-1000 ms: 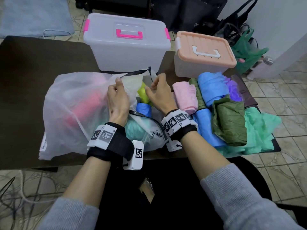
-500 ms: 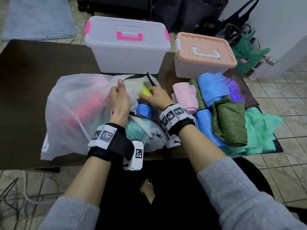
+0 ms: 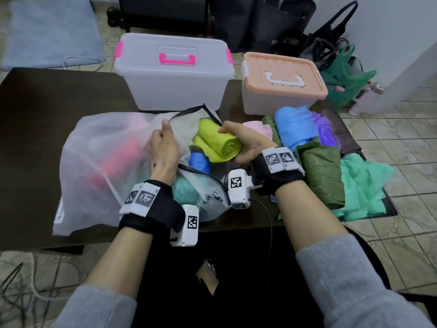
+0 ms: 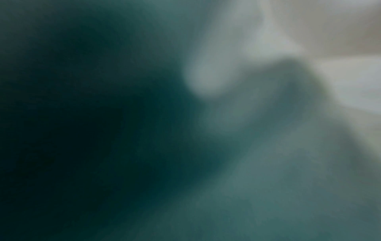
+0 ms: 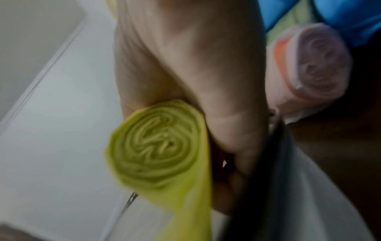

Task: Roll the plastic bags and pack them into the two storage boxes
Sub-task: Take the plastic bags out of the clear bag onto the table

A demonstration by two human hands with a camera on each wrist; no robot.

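My right hand [image 3: 238, 144] grips a yellow-green roll of plastic bags [image 3: 217, 144] just above the mouth of a big translucent zip bag [image 3: 99, 162]; the roll's spiral end [image 5: 156, 146] shows close up in the right wrist view. My left hand [image 3: 163, 147] pinches the zip bag's upper edge and holds the mouth apart. A blue roll [image 3: 199, 162] and a mint one [image 3: 186, 188] lie inside the mouth. Both storage boxes stand closed at the table's back: a clear box with pink handle [image 3: 173, 74] and a peach-lidded box [image 3: 283, 79]. The left wrist view is a dark blur.
To the right of my hand lie a pink roll [image 3: 257, 127], blue bags [image 3: 293, 126], a purple bag [image 3: 325, 132], an olive folded bag [image 3: 324, 169] and loose mint-green plastic [image 3: 364, 185]. The dark table [image 3: 35, 114] stretches left. Black and green bags [image 3: 343, 74] sit on the tiled floor behind.
My right hand reached into the zip bag, closed round the yellow-green roll and drew it up and out toward me. The left hand kept hold of the bag's edge.
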